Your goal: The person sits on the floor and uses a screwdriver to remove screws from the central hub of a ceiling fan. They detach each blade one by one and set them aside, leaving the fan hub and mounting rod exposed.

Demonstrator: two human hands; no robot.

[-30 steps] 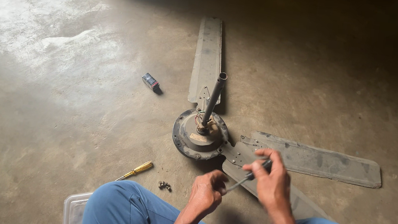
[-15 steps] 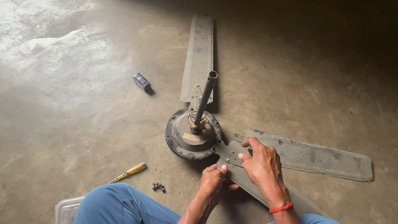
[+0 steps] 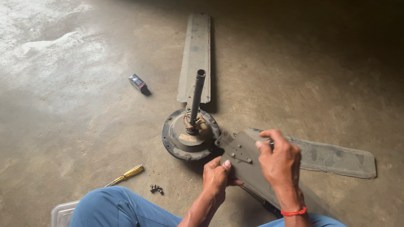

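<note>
A dusty grey ceiling fan lies on the concrete floor. Its round motor hub (image 3: 185,142) carries an upright down rod (image 3: 198,90). One blade (image 3: 198,51) points away from me and a second blade (image 3: 332,158) lies to the right. The third blade (image 3: 246,173) rests near my knees, its metal bracket end beside the hub. My left hand (image 3: 215,178) grips that blade's near edge, thumb on top. My right hand (image 3: 279,163), a red thread at its wrist, clasps the blade's far edge just behind the bracket.
A yellow-handled screwdriver (image 3: 125,174) and a small cluster of screws (image 3: 155,189) lie left of my knee. A small dark box (image 3: 138,83) sits farther left. A clear plastic container (image 3: 62,217) is beside my left leg. A dark thin tool (image 3: 259,198) pokes out under the near blade.
A second ago my hands worked a thin tool at the bracket. Now both hands grasp the near blade's end, and the thin tool has left my right hand.
</note>
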